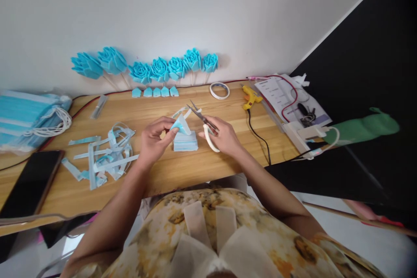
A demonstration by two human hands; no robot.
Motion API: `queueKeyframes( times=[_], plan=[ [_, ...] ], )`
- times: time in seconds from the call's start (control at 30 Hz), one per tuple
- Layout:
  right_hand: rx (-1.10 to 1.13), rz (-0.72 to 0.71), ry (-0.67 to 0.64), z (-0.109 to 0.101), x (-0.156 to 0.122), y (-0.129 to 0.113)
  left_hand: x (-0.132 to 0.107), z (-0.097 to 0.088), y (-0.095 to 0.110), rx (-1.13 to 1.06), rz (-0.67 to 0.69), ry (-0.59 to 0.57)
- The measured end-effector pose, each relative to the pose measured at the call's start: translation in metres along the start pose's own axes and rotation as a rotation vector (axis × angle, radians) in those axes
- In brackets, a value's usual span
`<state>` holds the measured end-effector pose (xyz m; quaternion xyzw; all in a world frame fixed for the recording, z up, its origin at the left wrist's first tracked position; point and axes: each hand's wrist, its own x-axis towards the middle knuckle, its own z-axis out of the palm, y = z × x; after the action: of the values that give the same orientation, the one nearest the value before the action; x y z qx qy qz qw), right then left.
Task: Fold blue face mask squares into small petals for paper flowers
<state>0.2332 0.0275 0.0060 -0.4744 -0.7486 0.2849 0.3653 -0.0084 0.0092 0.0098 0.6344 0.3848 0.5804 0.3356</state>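
Blue-and-white, the folded piece (183, 126) sits pinched in our left hand (155, 140), just by a stack (185, 144); our right hand (225, 135) grips scissors (207, 133), blades parted. Scraps (92, 167) lie to our left, a glue gun (250, 97) to our right; 7 flowers (159, 68) lean along the wall (208, 8) behind 5 small folds (157, 92).

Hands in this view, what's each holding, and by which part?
Left hand: a folded blue piece, by its left edge. Right hand: scissors, by the white handle.

Lighting: soft, moderately bright, seemingly from the left. Shadows: faint, on wall (208, 4), beside rightmost blue flower (210, 63). Edges: wide-angle stretching; green object (368, 129) looks soft; right edge dark.
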Motion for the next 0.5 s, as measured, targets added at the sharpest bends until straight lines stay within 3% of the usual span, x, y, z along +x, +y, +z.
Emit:
queueKeyframes(
  times=[0.23, 0.5],
  plan=[
    [-0.094, -0.037, 0.034, -0.0027, -0.0020, -0.0013, 0.0004, -0.0006, -0.0010, 0.003, 0.014, -0.025],
    [-0.313, -0.195, 0.130, 0.0012, -0.0057, 0.0028, 0.0004, 0.0034, 0.0042, 0.012, -0.007, -0.004]
  ],
)
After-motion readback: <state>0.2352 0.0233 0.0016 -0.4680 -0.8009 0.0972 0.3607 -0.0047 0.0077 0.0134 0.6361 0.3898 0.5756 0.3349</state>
